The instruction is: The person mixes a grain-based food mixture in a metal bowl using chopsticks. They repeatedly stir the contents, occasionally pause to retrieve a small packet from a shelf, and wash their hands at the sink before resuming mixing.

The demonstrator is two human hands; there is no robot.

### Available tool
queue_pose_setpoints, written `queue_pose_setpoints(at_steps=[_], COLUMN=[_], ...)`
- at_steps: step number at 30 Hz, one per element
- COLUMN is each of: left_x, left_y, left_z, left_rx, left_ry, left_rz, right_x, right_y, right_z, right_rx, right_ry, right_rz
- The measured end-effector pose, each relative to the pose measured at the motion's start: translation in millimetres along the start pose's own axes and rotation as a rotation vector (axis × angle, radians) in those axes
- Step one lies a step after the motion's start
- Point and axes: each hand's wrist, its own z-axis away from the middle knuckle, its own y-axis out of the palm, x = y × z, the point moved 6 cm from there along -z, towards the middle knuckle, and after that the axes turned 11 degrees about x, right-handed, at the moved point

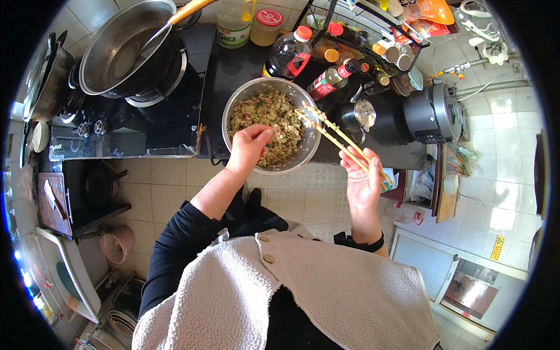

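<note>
A round metal bowl [312,151] with a chopped, mixed filling [256,111] stands near the counter's front edge. My left hand [250,146] is over the filling, its fingers curled and the fingertips pinched together; whether anything small is between them cannot be told. Two wooden chopsticks [345,146] lie in my right hand [364,177], beyond the bowl's right rim. Their far ends, coated with bits of filling, point up and left over the rim. Behind the bowl stand a large dark sauce bottle [286,54] and a smaller bottle with a red label [326,83].
A deep pot [100,78] with a wooden-handled ladle [186,11] sits on the gas hob at left. A glass jar with a red lid [264,33], a rack of bottles [372,41], a lidded metal pot [350,118] and an electric cooker [431,113] line the counter [389,153].
</note>
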Motion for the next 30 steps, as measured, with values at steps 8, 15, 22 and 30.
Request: queue_pose_setpoints(at_steps=[8,15,22,30], left_x=[-33.0,-38.9,-18.5,-12.7], left_y=[5.3,-2.3,-18.8,-31.3], left_z=[11.0,26.2,41.4,43.3], left_rx=[-0.178,-0.209,-0.112,-0.115], left_ry=[0.484,0.607,0.67,0.747], left_rz=[-1.011,-1.162,-1.316,-1.155], right_x=[-0.1,-43.4,-110.3,-52.1], right_y=[10.9,63.0,94.1,72.1], right_z=[-3.4,-44.0,-18.8,-6.5], right_rx=[0.105,0.491,0.852,0.524], right_ry=[-0.019,-0.26,-0.164,0.141], right_rz=[0.169,1.31,1.568,0.757])
